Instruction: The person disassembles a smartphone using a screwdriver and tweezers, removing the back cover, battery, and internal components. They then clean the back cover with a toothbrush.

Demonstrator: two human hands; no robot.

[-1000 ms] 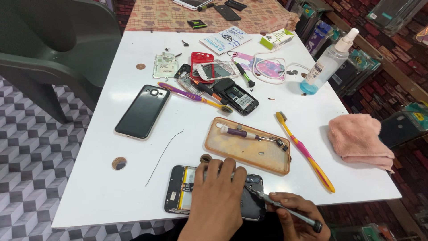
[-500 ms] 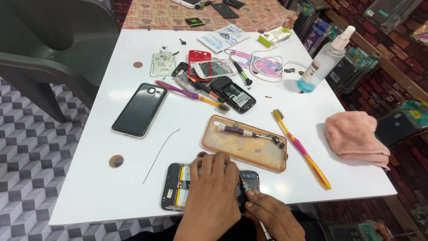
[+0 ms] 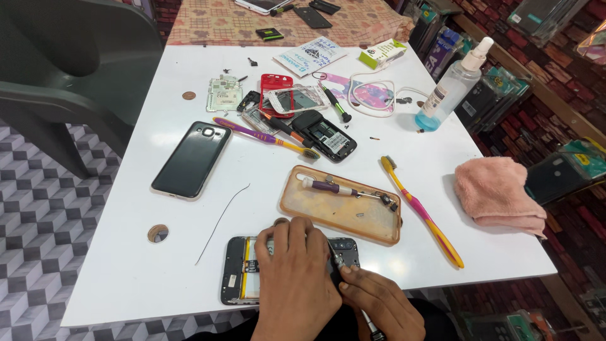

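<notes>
1. The left hand [image 3: 297,278] is pressing flat on the opened phone [image 3: 243,278] at the tabletop's [image 3: 126,278] near edge.
2. The right hand [image 3: 379,303] is pinching a screwdriver [image 3: 369,325] tip at the phone's camera corner.
3. A slip could gouge the board or flick screws off the near edge.
4. Open room is lying left; the orange phone case [image 3: 334,218] is crowding just behind.

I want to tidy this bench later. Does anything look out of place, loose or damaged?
Mostly loose parts: a thin wire lies alone on the white table, tiny screws are scattered near the spray bottle, and a bare circuit board sits uncovered. The opened phone under the left hand has its back off.
</notes>
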